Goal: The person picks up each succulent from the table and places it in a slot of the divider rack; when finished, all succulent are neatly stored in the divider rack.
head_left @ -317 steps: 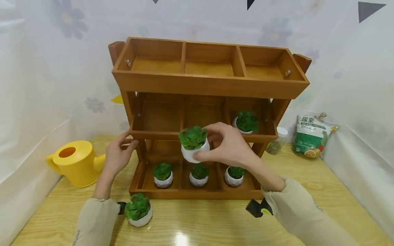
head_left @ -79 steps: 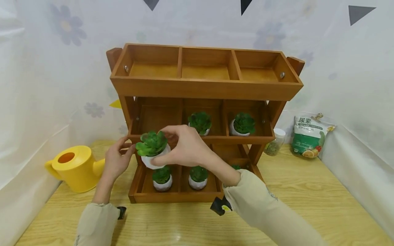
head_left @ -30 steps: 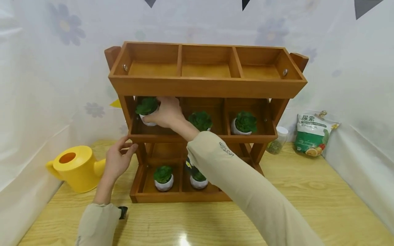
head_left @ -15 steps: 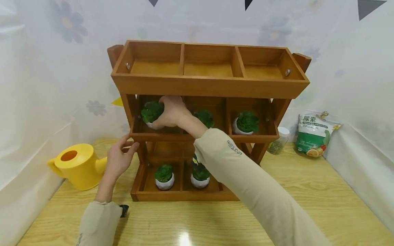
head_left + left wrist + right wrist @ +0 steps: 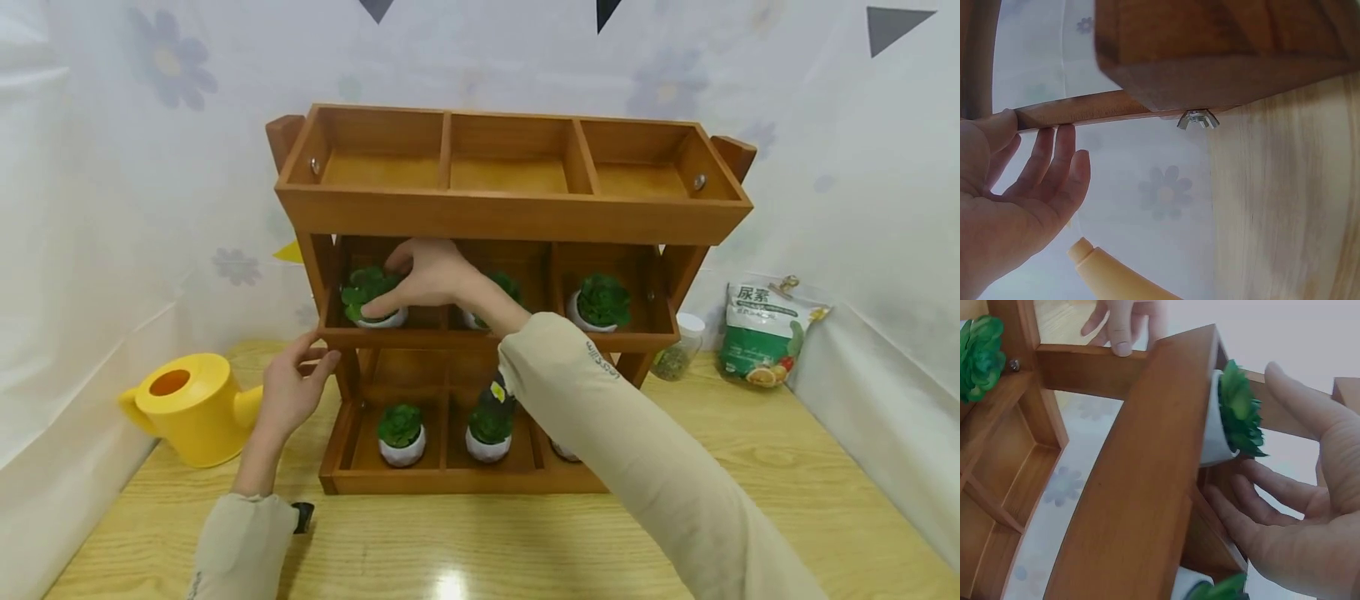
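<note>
My right hand (image 5: 437,271) is around a potted succulent (image 5: 367,287) in the left compartment of the wooden plant stand's (image 5: 510,215) middle tier. In the right wrist view, the thumb stands apart from this plant's leaves, with relaxed fingers (image 5: 1235,522) near the white pot (image 5: 1213,434). My left hand (image 5: 294,387) holds the stand's left side at the middle tier. In the left wrist view its thumb and fingers are on a wooden rail (image 5: 1079,107). Another succulent (image 5: 603,300) sits in the right compartment; one in the centre is partly behind my right arm.
The bottom tier holds several potted succulents (image 5: 401,433), one mostly hidden by my sleeve. A yellow watering can (image 5: 198,417) stands at left. A lidded jar (image 5: 678,350) and a green-white bag (image 5: 765,333) stand at right. The top tier has three compartments.
Earlier my right hand placed one succulent in the middle tier's centre, then carried another from the table into its left compartment. Lately that pot came lower and forward, and my grip loosened.
</note>
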Demonstrator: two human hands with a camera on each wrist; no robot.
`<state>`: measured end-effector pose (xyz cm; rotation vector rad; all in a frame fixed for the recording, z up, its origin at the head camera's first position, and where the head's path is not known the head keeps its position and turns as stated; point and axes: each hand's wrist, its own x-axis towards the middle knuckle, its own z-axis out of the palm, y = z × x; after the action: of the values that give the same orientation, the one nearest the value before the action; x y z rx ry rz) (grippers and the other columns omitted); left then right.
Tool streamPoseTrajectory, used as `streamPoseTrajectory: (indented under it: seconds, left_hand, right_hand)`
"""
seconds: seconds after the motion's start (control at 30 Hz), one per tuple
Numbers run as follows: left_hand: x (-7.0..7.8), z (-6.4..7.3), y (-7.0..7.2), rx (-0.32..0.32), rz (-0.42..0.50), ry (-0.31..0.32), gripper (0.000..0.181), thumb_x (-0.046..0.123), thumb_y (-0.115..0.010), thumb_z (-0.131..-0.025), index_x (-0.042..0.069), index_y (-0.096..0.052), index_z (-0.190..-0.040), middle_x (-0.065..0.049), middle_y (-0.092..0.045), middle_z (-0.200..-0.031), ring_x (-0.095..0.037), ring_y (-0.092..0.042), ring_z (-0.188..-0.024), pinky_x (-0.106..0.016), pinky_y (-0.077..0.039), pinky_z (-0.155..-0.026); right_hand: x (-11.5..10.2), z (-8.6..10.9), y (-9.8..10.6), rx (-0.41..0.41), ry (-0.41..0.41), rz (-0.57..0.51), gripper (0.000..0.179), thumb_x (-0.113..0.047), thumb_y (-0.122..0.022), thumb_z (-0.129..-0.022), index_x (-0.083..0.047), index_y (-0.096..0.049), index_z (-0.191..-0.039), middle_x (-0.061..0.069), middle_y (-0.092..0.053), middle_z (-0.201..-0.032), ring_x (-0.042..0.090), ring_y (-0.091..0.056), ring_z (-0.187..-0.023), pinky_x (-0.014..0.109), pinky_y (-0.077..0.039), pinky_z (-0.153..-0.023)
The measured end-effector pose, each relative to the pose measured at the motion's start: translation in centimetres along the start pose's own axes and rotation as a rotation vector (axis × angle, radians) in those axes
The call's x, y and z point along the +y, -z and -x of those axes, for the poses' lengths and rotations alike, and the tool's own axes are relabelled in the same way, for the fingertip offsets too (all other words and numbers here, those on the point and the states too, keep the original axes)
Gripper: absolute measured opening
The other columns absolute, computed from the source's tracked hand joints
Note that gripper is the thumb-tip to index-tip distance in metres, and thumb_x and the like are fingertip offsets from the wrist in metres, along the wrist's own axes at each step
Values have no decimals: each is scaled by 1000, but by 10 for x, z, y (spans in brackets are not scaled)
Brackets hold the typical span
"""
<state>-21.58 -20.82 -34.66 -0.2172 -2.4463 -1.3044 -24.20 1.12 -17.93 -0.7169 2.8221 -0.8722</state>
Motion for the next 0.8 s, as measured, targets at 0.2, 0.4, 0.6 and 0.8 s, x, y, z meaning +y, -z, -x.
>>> streamPoseTrajectory:
  seconds: [0.2, 0.4, 0.6, 0.8]
  left_hand:
    - [-4, -2, -3, 38, 4, -27, 46, 18, -57, -97, -2, -48, -138, -32, -63, -111, -47, -64, -94, -55, -52, -81]
    - [-4, -3, -2, 31, 1, -19, 47, 20, -56, -98, -2, -47, -139, -32, -62, -111, -47, -64, -95, -55, -52, -81]
    - [-5, -1, 0, 22, -4, -15, 48, 21, -55, -98, -1, -46, -140, -32, -62, -113, -47, -63, -96, -56, -52, -82]
    - [-5, 1, 2, 43, -15, -17, 47, 18, -55, -98, -3, -45, -140, -33, -62, -112, -48, -63, -96, -57, -52, -81]
  right_hand:
    - [8, 10, 8, 22, -11, -159, 57, -39, -80, -77, -12, -62, -124, 0, -62, -120, 14, -55, -111, 31, -49, -91]
    - [21, 32, 8, 17, 86, -280, 51, -29, -79, -80, -8, -63, -123, 5, -62, -121, 17, -58, -109, 31, -50, -90]
    - [28, 67, -11, -55, 189, -414, 44, -20, -76, -83, -5, -62, -122, 10, -61, -119, 16, -64, -95, 29, -54, -80]
    - [41, 103, -46, -37, 246, -442, 39, -17, -73, -86, -6, -62, -121, 5, -63, -117, 12, -63, -94, 26, -54, -81]
